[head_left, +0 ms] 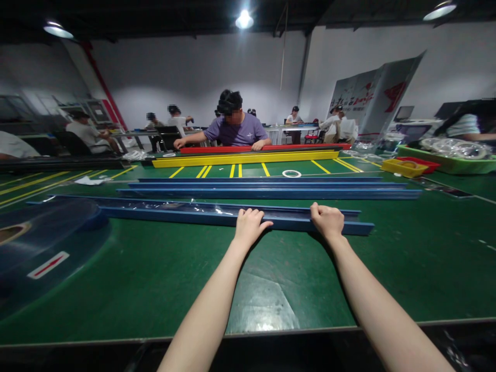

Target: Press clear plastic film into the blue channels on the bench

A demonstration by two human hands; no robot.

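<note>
A long blue channel strip lies across the green table in front of me, with clear film along its left part. My left hand grips its near edge, fingers curled over the top. My right hand grips the same strip a little to the right, also curled over it. Two more blue strips lie side by side just beyond.
A big roll of blue film sits at my left. Across the table a person in a purple shirt handles red and yellow strips. A tape ring, yellow and red trays and a green bin lie further right.
</note>
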